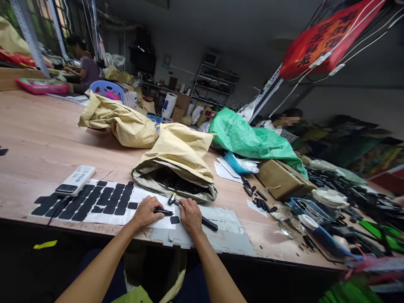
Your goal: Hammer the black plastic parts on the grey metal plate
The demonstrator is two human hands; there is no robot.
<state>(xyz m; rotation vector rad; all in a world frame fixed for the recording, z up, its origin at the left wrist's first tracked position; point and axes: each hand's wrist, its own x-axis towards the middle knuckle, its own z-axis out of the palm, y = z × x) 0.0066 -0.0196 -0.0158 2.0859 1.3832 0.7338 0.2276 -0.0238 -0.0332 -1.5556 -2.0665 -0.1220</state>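
Observation:
My left hand (pixel 146 211) is closed on a slim black rod-like part (pixel 165 211), whose exact kind I cannot make out. Wrapped in my right hand (pixel 190 214) is a small hammer (pixel 210 224); its head with a yellowish face points left, and its black handle sticks out to the right. Between the hands a black rounded square piece (pixel 174 220) lies near the edge of a grey sheet (pixel 221 235). Rows of similar black squares (pixel 118 200) cover a white sheet (pixel 105 217) to the left. An open tan sack (pixel 176 160) holding dark items lies just beyond my hands.
A white handheld device (pixel 75 179) rests at left. Farther back are another tan sack (pixel 123 122) and a green sack (pixel 249 132). A cardboard box (pixel 280 179), black parts (pixel 260 205) and jars (pixel 330 197) crowd the right. Two people sit in the background.

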